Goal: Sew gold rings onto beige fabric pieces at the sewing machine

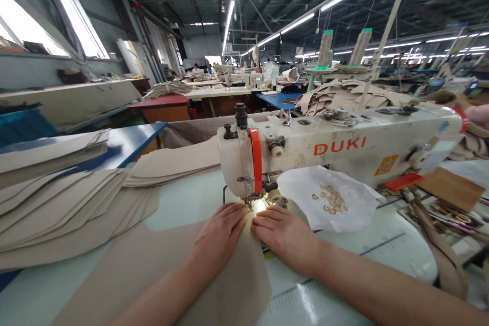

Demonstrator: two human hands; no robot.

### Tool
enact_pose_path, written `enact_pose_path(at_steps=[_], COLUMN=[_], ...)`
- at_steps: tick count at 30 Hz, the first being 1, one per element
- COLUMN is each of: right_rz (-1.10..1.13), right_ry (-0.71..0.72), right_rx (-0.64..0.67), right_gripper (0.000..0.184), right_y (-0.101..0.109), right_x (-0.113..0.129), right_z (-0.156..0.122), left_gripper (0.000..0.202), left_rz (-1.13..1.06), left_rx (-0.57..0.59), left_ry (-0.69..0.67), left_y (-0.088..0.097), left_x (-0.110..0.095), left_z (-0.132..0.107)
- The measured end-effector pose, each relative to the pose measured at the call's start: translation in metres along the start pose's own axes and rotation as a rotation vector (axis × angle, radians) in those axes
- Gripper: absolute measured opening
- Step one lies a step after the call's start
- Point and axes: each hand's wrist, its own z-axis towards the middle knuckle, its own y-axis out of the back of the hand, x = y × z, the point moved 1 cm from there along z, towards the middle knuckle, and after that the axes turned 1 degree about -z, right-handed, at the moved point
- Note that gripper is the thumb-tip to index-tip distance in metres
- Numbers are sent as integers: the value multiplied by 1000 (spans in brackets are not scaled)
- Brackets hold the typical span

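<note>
My left hand (219, 232) lies palm down on a large beige fabric panel (237, 285), its fingers stretched toward the needle of a white sewing machine (298, 147). Just right of the needle, my right hand (284, 234) has its fingers bent and closed at the panel's edge. What those fingertips hold, if anything, is hidden. The fingertips of both hands come close together under the lit presser foot (250, 204). The panel spreads over the pale machine table (179, 206) toward the lower left.
Stacked beige panels (57, 204) lie at left, with another stack (171, 163) behind the needle. Small gold-coloured rings (334, 199) rest on white sheeting (305, 204) beneath the machine arm. At right are a brown rectangular piece (451, 188) and hanging strips (439, 249). Thread cones (361, 47) stand behind.
</note>
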Motion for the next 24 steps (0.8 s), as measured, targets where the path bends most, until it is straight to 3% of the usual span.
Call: enact_pose_path(at_steps=[5,10,24], right_rz=[19,20,14], right_ry=[54,52,47], right_rx=[80,105,91], right_gripper=[8,10,8], right_y=[4,4,3], right_x=[1,-1,-4], right_z=[0,1,4], left_gripper=[33,33,34], left_rz=[138,169,89], left_rx=[112,98,103], left_ry=[-77,-188,-73], left_y=[-3,-3,-3], left_x=[4,4,8], left_z=[-9,-9,0])
